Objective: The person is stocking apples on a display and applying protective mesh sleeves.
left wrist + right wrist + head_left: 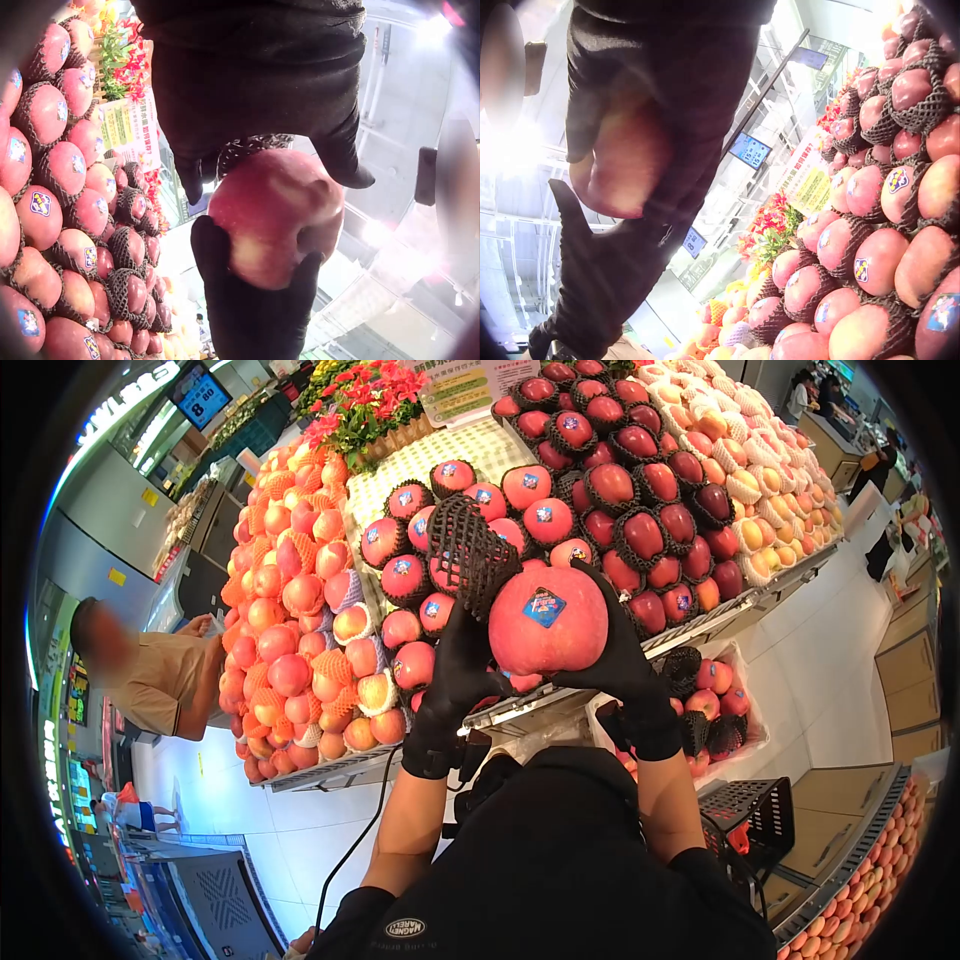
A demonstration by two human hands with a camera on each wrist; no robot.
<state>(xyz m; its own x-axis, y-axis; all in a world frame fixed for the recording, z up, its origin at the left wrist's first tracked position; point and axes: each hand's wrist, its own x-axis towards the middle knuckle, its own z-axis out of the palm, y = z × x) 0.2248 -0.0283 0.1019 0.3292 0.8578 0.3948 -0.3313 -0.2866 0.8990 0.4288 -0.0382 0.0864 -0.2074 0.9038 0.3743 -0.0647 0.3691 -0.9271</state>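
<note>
A large red apple [548, 622] with a blue sticker is between the two black-gloved hands. The right hand [622, 660] grips its side, with the thumb underneath. At the apple's left, the left hand [455, 672] holds a black foam net [462, 545], which stands up from its fingers; the net partly hides them. In the left wrist view the apple [274, 217] shows its hollow end, and a bit of net [259, 142] shows behind it. The right wrist view has the apple [622, 165] partly covered by the right hand [675, 82].
Sticker-marked apples in black nets [403, 578] lie beyond the hands, with dark red apples [640, 535] to the right and lighter ones [290, 670] to the left. A box of apples [765, 735] and a black basket [775, 810] are low right. A person [165, 670] stands left.
</note>
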